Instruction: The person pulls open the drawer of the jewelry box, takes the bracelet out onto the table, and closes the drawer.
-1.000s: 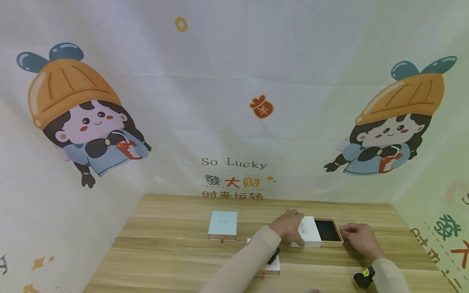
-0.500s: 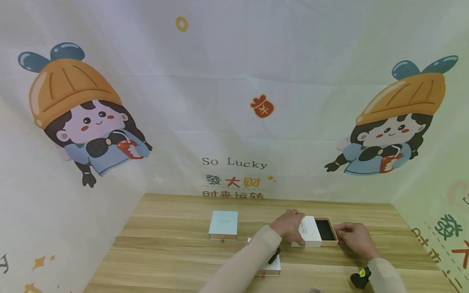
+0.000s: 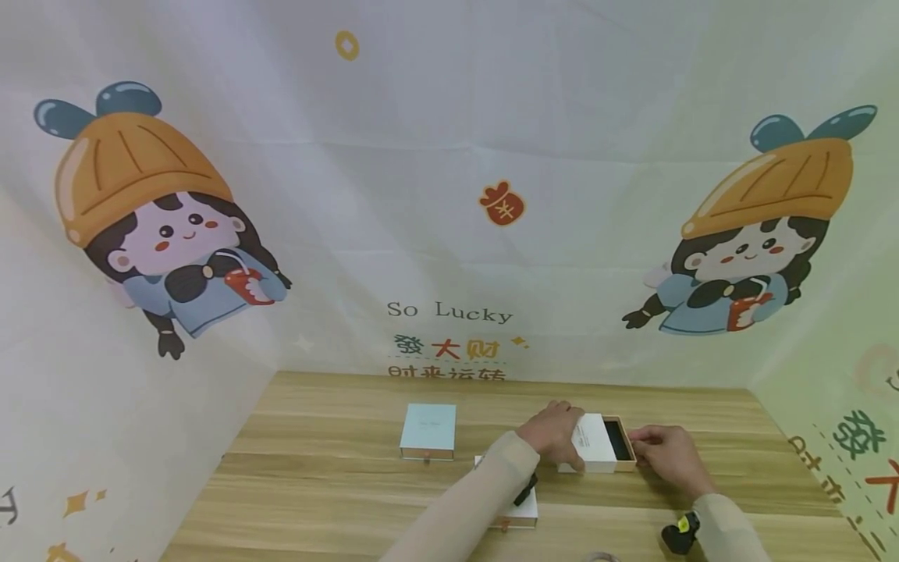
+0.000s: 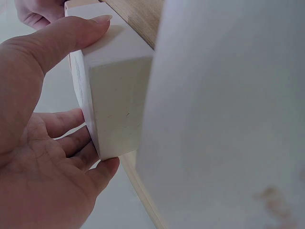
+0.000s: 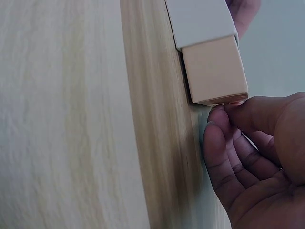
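A white slide-out box stands on the table, its white sleeve (image 3: 597,442) at the left and a tan drawer (image 5: 214,71) jutting a short way out to the right. Black lining shows in the open part of the drawer. My left hand (image 3: 555,433) grips the sleeve; in the left wrist view the thumb lies across one face and the fingertips press the opposite side. At the drawer's outer end is my right hand (image 3: 670,457), its thumb and forefinger pinched together right at the end face, the other fingers curled. What small part they pinch is mostly hidden.
A light blue box (image 3: 428,428) with a small tab sits left of the hands. Another white box (image 3: 520,513) lies partly under the left forearm. A round-edged object (image 3: 602,557) shows at the bottom edge. Printed cloth (image 3: 449,273) walls the wooden table (image 3: 316,476).
The drawer has slid left into the sleeve, so less black lining shows. My right hand has moved left with it, while my left hand has kept its hold on the sleeve.
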The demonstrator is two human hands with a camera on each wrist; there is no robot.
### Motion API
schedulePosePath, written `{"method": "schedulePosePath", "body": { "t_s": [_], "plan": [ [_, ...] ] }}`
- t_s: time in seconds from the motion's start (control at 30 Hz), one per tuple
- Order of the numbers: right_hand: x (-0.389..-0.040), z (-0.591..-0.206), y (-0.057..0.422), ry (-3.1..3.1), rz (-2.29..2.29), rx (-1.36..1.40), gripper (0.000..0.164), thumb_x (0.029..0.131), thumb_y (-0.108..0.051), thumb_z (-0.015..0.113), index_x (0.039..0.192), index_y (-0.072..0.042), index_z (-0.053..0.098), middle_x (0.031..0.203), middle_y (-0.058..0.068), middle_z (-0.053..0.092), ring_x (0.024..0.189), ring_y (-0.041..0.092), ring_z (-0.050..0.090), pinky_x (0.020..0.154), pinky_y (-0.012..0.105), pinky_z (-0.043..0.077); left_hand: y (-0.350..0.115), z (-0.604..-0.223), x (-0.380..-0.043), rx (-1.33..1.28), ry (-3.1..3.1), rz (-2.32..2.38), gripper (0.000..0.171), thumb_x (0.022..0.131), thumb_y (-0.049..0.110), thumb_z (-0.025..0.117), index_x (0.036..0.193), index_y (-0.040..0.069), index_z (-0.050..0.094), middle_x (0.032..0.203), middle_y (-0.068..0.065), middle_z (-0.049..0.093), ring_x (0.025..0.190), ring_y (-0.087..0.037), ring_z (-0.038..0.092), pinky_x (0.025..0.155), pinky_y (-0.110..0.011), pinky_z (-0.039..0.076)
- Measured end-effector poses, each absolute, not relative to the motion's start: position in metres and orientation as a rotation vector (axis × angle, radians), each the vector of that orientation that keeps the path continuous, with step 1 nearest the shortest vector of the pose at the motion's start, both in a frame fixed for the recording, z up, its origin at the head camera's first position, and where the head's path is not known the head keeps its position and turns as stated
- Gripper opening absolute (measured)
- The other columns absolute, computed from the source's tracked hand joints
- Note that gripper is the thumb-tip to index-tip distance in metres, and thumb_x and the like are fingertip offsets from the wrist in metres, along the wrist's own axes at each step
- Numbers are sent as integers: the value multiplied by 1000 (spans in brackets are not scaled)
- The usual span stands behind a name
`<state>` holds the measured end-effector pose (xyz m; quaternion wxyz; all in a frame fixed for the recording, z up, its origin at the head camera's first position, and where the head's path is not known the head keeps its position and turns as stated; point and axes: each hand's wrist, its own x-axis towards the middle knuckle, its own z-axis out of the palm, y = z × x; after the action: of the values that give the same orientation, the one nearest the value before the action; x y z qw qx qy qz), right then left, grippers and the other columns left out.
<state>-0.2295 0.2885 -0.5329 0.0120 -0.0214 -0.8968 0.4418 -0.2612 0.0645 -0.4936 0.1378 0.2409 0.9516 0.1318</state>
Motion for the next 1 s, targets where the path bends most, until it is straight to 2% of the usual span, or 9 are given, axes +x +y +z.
{"method": "schedulePosePath", "body": {
  "t_s": [0.17, 0.43, 0.77, 0.87, 1.0],
  "plan": [
    [-231, -534, 282, -2806, 1380, -58, 21, 89, 1, 60, 102, 11, 73, 84, 16, 76, 65, 12, 66, 58, 24, 55, 64, -495, -262, 692, 2755, 378, 91, 78, 40, 89, 155, 23, 43, 154, 5, 47, 144, -12, 41, 115, -25, 40],
    [-232, -536, 269, -2786, 1428, 27, 17, 89, 3, 63, 99, 10, 74, 83, 14, 76, 67, 11, 67, 59, 23, 56, 66, -494, -261, 719, 2781, 376, 90, 74, 38, 92, 151, 21, 48, 139, 5, 56, 124, -8, 49, 104, -21, 45],
    [-231, -536, 265, -2816, 1411, 46, 15, 89, 3, 63, 99, 9, 73, 84, 13, 75, 69, 11, 67, 60, 23, 56, 65, -496, -261, 744, 2767, 387, 90, 76, 38, 92, 151, 19, 47, 136, 5, 56, 118, -7, 49, 100, -20, 45],
    [-232, -534, 265, -2854, 1370, 80, 15, 90, 1, 64, 100, 6, 73, 86, 11, 75, 72, 11, 66, 63, 24, 55, 64, -495, -261, 769, 2750, 387, 92, 77, 39, 90, 154, 17, 44, 141, 4, 55, 123, -8, 49, 103, -20, 44],
    [-232, -525, 270, -2927, 1221, 149, 14, 95, -10, 67, 102, 0, 74, 96, 10, 76, 84, 17, 68, 72, 30, 55, 61, -494, -261, 823, 2716, 430, 101, 79, 40, 89, 160, 14, 34, 159, -3, 45, 145, -16, 41, 118, -27, 37]
  ]
}}
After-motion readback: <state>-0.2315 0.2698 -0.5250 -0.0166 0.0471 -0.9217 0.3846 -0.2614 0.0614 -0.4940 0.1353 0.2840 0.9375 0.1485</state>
